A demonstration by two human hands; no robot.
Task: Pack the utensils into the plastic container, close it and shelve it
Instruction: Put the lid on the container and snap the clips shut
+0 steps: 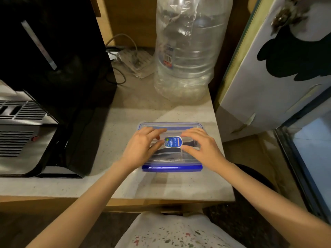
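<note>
Both hands are flat on the lid (171,129) of the plastic container (172,167), which sits on the counter (125,122) with its long side running left to right. Left hand (141,149) and right hand (202,149) press fingers spread either side of the label (173,141), gripping nothing. Dark utensils (166,151) show inside.

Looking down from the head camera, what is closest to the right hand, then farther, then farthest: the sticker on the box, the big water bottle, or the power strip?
From the right hand:
1. Sticker, on the lid, right beside its fingertips.
2. Water bottle, standing at the back of the counter.
3. Power strip, farther back and to the left, behind the bottle's left edge.
</note>
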